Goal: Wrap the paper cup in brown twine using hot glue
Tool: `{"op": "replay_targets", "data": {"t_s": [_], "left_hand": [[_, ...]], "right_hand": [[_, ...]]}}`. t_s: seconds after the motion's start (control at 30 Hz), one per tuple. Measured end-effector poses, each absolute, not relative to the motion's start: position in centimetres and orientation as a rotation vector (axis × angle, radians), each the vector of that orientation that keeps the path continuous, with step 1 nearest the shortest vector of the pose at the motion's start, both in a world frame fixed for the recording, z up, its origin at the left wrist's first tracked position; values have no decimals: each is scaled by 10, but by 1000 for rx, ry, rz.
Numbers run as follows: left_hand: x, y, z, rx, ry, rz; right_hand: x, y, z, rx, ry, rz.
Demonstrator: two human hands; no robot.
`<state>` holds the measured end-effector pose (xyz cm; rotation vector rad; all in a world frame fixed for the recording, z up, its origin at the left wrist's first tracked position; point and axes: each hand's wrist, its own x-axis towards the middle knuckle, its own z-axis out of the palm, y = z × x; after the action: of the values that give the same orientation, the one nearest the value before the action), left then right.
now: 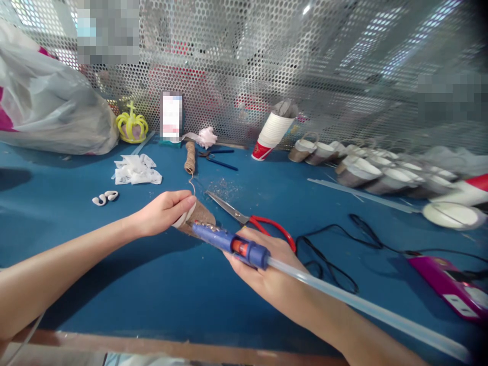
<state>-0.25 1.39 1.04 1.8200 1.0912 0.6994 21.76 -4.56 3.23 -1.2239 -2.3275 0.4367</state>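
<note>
My left hand (173, 209) is closed on a paper cup (204, 213) wrapped in brown burlap, which lies tilted in its grip. From near my left fingers a thin strand runs up to a roll of twine (189, 157). My right hand (263, 256) is wrapped round a blue hot glue gun (213, 236), with its nozzle at the burlap; whether it touches I cannot tell. A long clear glue stick (366, 302) sticks out of the gun's back. Just beyond my right hand lie scissors (247, 218) with red handles.
Pliers (221, 158), white crumpled pieces (137, 170) and a yellow crown (131, 124) lie toward the back. Stacked paper cups (272, 132) lean near the mesh wall. Several burlap-wrapped cups (358, 170), a black cable (331, 269) and a purple power strip (450, 287) are at right.
</note>
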Motion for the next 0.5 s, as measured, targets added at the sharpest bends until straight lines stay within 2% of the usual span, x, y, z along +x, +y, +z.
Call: {"op": "replay_targets", "data": {"t_s": [0.5], "left_hand": [[-2,14,9,1802,1096,713]], "right_hand": [[218,-46,28,-1194,-2320,359]]}}
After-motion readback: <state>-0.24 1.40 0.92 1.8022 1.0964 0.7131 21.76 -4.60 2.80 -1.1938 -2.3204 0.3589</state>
